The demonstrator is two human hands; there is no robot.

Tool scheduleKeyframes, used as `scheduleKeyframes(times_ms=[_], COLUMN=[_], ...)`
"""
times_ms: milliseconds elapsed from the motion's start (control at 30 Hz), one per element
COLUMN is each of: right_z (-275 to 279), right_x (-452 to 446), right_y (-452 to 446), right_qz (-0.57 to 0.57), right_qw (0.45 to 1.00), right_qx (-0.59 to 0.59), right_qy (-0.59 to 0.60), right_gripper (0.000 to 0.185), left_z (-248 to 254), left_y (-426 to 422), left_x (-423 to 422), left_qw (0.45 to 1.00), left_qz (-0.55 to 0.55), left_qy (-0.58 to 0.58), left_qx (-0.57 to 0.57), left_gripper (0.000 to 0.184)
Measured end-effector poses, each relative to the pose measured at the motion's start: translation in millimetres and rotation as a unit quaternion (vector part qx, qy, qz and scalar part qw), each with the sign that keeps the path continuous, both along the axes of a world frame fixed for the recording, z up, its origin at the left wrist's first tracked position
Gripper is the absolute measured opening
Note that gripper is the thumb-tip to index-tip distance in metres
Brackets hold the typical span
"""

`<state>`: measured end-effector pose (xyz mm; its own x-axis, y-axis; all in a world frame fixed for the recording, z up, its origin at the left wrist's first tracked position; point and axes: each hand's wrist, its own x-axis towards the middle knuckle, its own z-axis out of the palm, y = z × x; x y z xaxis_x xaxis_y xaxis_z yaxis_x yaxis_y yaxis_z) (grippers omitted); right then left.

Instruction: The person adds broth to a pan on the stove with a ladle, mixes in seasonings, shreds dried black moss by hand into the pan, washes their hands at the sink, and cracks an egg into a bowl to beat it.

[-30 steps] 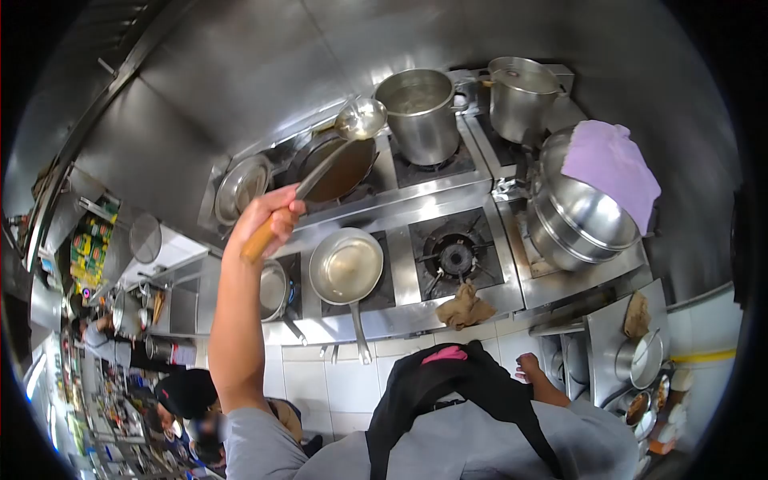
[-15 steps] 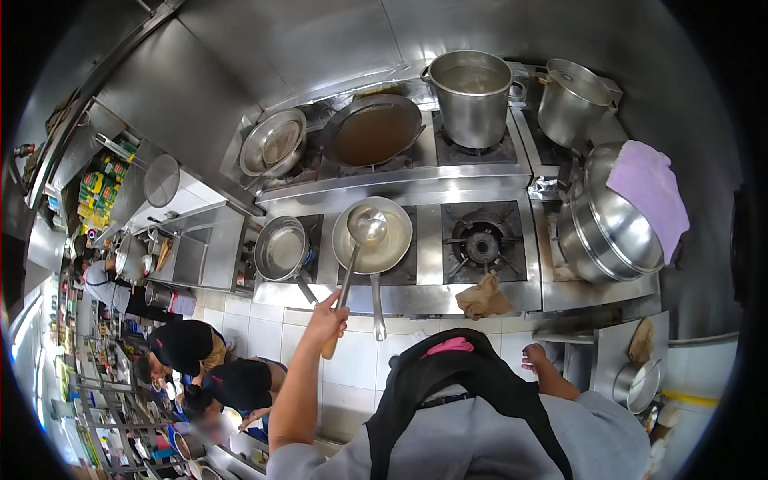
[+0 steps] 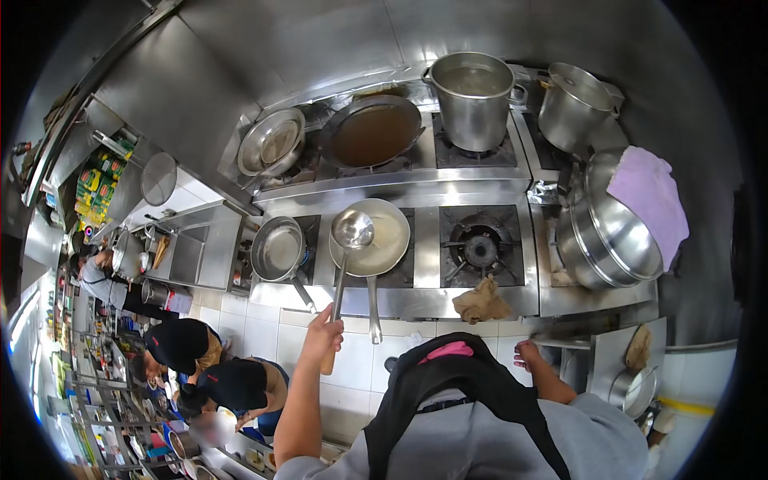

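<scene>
My left hand (image 3: pixel 322 338) is closed round the wooden handle of a long metal ladle (image 3: pixel 353 230). The ladle's bowl is over the left part of a light frying pan (image 3: pixel 389 240), which has a pale layer inside and sits on a front burner. Whether bowl and pan touch, I cannot tell. Left of it stands a second pan (image 3: pixel 278 246), with a blue flame at its side. My right hand (image 3: pixel 528 354) hangs low beside the apron, its fingers loosely apart and holding nothing.
Behind are a wide pan of brown liquid (image 3: pixel 373 138), metal bowls (image 3: pixel 272 142) and two tall pots (image 3: pixel 472 112). A brown cloth (image 3: pixel 482 302) lies at the stove's front edge, and a purple cloth (image 3: pixel 652 196) covers part of a large steel vessel. Several people work at lower left.
My left hand has come down from above the rear burners, bringing the ladle over the front frying pan. Since then the ladle's bowl has shifted slightly left. My right hand has barely moved.
</scene>
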<state>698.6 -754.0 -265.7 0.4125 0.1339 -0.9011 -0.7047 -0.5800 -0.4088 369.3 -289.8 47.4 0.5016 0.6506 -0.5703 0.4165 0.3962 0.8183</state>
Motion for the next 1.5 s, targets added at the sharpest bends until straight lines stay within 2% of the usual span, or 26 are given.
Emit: scheduleKeyframes(times_ms=[167, 233, 300, 367, 500, 533, 667, 800, 900, 933, 1000, 1033, 1067, 1100, 1133, 1167, 1200, 1233, 1267, 1300, 1333, 1367, 1400, 1433, 1467, 1500], right_z=[-5, -5, -8, -15, -19, -20, -22, -3, 0, 11, 10, -8, -20, -14, -14, -1, 6, 11, 35, 56, 78, 90, 91, 121, 128, 152], right_x=[-4, -9, -15, -19, -29, -32, -42, -51, -80, -91, -119, -134, -140, -166, -192, -220, -237, -253, -275, -279, -283, -288, -288, -288, -278, -264], right_y=[-20, -31, -42, -51, -58, -61, -77, -95, -115, -121, -145, -156, -161, -166, -163, -151, -143, -139, -141, -144, -148, -158, -182, -203, -227, -249], right_qz=[-0.021, -0.042, -0.057, -0.070, -0.108, -0.121, -0.165, -0.216, -0.265, -0.289, -0.344, -0.369, -0.382, -0.409, -0.395, -0.335, -0.260, -0.182, -0.185, -0.177, -0.168, -0.183, -0.206, -0.365, -0.427, -0.538], right_qw=[1.000, 0.999, 0.998, 0.997, 0.993, 0.991, 0.985, 0.976, 0.964, 0.957, 0.938, 0.927, 0.921, 0.909, 0.917, 0.941, 0.959, 0.957, 0.939, 0.939, 0.939, 0.952, 0.955, 0.919, 0.894, 0.824], right_qx=[0.008, 0.009, 0.001, -0.003, -0.008, -0.006, 0.012, 0.010, 0.018, 0.027, 0.034, 0.039, 0.054, 0.057, 0.028, 0.039, 0.056, 0.085, 0.150, 0.160, 0.170, 0.117, 0.119, 0.143, 0.122, 0.078], right_qy=[0.014, 0.017, 0.029, 0.042, 0.052, 0.052, 0.058, 0.029, -0.004, -0.014, -0.033, -0.057, -0.048, -0.054, -0.046, -0.012, 0.099, 0.207, 0.246, 0.246, 0.246, 0.216, 0.179, 0.050, -0.057, -0.161], right_gripper=[0.016, 0.014, 0.016, 0.017, 0.021, 0.021, 0.022, 0.020, 0.017, 0.018, 0.017, 0.017, 0.017, 0.021, 0.024, 0.033, 0.037, 0.041, 0.042, 0.041, 0.040, 0.038, 0.035, 0.031, 0.029, 0.028], left_z=[38, 81, 119, 160, 225, 235, 240, 200, 155, 149, 112, 117, 126, 92, 79, 41, 3, 2, -15, -33, -66, -35, -83, -128, -150, -163], left_y=[25, 28, 43, 54, 69, 74, 94, 111, 110, 110, 101, 66, 37, 46, 37, 74, 110, 97, 80, 81, 55, -18, -20, -23, -41, -67], left_x=[7, 27, 52, 90, 177, 200, 299, 392, 424, 427, 441, 441, 426, 431, 420, 411, 401, 391, 386, 356, 333, 292, 263, 234, 211, 195], left_qw=[0.987, 0.986, 0.985, 0.987, 0.981, 0.976, 0.967, 0.969, 0.919, 0.894, 0.690, 0.748, 0.716, 0.709, 0.743, 0.714, 0.676, 0.779, 0.824, 0.844, 0.887, 0.915, 0.895, 0.852, 0.825, 0.813], left_qz=[0.052, 0.046, 0.018, -0.001, -0.049, -0.064, -0.124, -0.176, -0.222, -0.247, -0.236, -0.228, -0.198, -0.169, -0.125, -0.124, -0.126, -0.172, -0.240, -0.210, -0.207, -0.206, -0.244, -0.295, -0.374, -0.441], left_qy=[-0.090, -0.123, -0.147, -0.147, -0.183, -0.203, -0.216, -0.142, -0.063, -0.002, 0.009, 0.105, 0.140, 0.088, 0.036, -0.035, -0.102, -0.046, -0.119, -0.105, -0.258, -0.057, 0.081, 0.214, 0.240, 0.221], left_qx=[-0.120, -0.099, -0.084, -0.057, -0.044, -0.048, -0.051, 0.099, 0.318, 0.372, 0.684, 0.615, 0.655, 0.679, 0.656, 0.689, 0.719, 0.602, 0.500, 0.482, 0.322, 0.343, 0.364, 0.375, 0.349, 0.308], left_gripper=[0.062, 0.071, 0.069, 0.055, 0.052, 0.046, 0.047, 0.046, 0.050, 0.059, 0.062, 0.061, 0.062, 0.062, 0.061, 0.059, 0.058, 0.057, 0.054, 0.049, 0.048, 0.085, 0.070, 0.059, 0.059, 0.059])
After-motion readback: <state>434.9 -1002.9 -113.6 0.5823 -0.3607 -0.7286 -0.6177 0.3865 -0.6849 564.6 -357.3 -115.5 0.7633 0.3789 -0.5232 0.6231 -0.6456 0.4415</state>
